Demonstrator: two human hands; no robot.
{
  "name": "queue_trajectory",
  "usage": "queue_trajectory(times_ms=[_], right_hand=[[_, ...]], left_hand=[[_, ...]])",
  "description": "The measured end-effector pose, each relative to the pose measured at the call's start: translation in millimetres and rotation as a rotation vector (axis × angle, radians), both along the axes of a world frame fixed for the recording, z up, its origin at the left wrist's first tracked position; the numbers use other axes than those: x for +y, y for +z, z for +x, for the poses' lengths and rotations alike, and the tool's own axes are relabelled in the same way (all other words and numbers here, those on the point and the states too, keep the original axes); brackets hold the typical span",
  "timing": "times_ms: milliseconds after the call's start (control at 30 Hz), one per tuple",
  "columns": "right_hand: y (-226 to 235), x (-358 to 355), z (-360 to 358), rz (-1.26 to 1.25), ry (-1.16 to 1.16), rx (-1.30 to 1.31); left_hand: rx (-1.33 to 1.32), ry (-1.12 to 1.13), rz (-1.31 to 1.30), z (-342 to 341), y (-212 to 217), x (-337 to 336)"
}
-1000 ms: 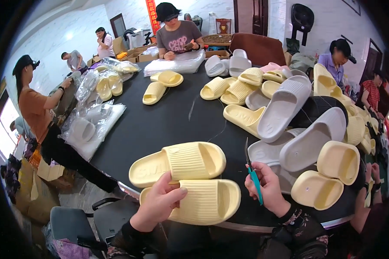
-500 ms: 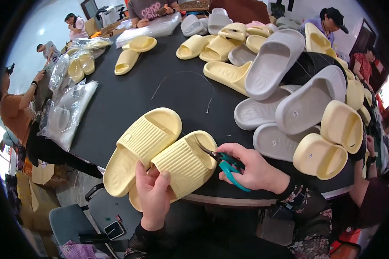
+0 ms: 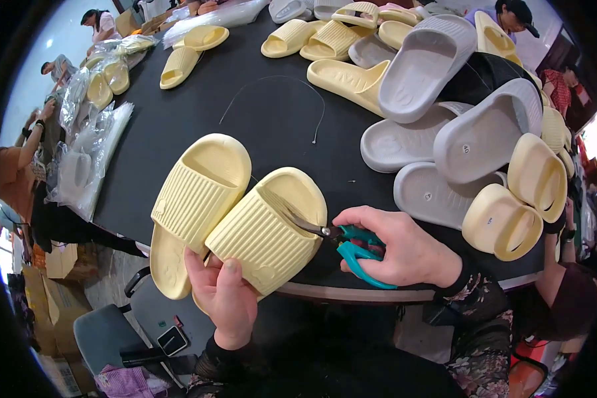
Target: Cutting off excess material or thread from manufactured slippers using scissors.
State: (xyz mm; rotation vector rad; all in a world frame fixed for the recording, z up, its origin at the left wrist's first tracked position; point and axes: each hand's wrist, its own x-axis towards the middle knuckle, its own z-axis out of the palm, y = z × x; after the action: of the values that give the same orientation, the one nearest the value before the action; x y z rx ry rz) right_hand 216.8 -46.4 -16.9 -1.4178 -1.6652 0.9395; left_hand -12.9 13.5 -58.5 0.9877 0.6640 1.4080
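Fingers of my left hand grip the yellow slipper pair at 12 o'clock, above the bench; my right hand grasps scissors at 9 o'clock. Likely I'm trimming; next calls for blades angled clear of the strap.

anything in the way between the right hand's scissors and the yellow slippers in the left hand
Nothing visible: the scissors in the right hand have their blades at the opening of the right yellow slipper. The left hand grips below, and the grey slippers lie off to the right.
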Motion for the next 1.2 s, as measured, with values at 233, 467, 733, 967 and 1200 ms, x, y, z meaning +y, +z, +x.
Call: queue_trajectory(times_ms=[233,467,733,967,1200], right_hand=[[0.6,-2.1,3.7,-0.021,0.045,-0.046],[1.2,-4.8,0.4,-0.037,0.056,-0.054],[-1.7,-4.7,-0.8,-0.048,0.063,-0.032],[-2.8,-5.3,-1.8,-0.013,0.053,-0.013],[-3.5,-7.0,-0.7,-0.058,0.039,-0.063]], left_hand=[[0.004,0.005,0.019,-3.0,-4.6,-0.7],[0.055,-0.007,0.092,-4.4,-8.2,-0.5],[0.06,-0.016,0.129,-3.2,-8.2,-1.5],[0.133,-0.013,0.139,-2.0,-5.7,-4.7],[0.151,0.01,0.168,0.0,-6.9,-4.7]])
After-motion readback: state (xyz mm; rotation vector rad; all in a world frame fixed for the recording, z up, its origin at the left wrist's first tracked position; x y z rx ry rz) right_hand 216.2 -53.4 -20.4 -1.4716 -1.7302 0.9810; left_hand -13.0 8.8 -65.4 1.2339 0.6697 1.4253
